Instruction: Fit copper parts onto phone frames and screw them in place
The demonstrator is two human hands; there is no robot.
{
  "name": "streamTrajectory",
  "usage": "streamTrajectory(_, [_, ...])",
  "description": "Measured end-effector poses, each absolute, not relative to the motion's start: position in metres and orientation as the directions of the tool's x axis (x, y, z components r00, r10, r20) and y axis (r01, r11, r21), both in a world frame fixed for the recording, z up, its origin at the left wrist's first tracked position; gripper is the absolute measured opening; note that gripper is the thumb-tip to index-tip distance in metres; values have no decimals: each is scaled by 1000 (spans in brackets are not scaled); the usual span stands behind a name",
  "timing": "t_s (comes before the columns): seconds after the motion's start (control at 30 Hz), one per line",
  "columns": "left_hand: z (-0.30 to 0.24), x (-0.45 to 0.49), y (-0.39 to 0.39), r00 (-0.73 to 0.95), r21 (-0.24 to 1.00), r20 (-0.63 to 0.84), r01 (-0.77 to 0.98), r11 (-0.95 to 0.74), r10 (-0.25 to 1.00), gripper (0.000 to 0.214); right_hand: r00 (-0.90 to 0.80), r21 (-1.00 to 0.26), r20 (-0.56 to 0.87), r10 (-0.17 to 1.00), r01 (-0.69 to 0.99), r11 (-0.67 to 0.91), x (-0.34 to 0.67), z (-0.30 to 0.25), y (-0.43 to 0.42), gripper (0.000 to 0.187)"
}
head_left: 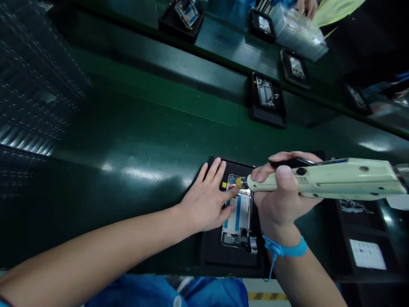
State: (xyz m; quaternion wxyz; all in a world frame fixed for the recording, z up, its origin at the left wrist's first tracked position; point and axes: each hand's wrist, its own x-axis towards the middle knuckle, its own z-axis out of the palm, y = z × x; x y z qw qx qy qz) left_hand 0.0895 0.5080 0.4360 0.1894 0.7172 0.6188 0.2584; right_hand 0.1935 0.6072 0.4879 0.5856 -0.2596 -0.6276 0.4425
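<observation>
A phone frame [244,213] with blue strips inside lies in a black holder [214,251] near the bench's front edge. My left hand [207,198] rests over the holder's left side with its fingers spread, a fingertip touching the upper part of the frame. In my right hand [281,196] is a pale green electric screwdriver [345,179], held almost level. Its yellow-collared tip points left at the top of the frame, beside my left index finger. The very end of the bit is too small to make out. A blue wrist strap [284,247] circles my right wrist.
Another holder with a phone frame [266,91] sits farther back. Several more stand on the raised strip behind, near stacked clear trays [297,32] and another person's hand [307,6]. Dark plastic trays [35,94] are piled at left; a compartment box [367,226] stands at right.
</observation>
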Motion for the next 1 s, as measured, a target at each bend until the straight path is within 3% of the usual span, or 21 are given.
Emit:
streamTrajectory(0.4, [438,90,508,105,585,138,794,-167,985,44,-182,-849,509,841,-266,457,193,487,609,25])
streamTrajectory(1.0, [439,89,508,115,591,121,790,-164,986,45,-180,-856,506,844,-227,465,193,487,608,24])
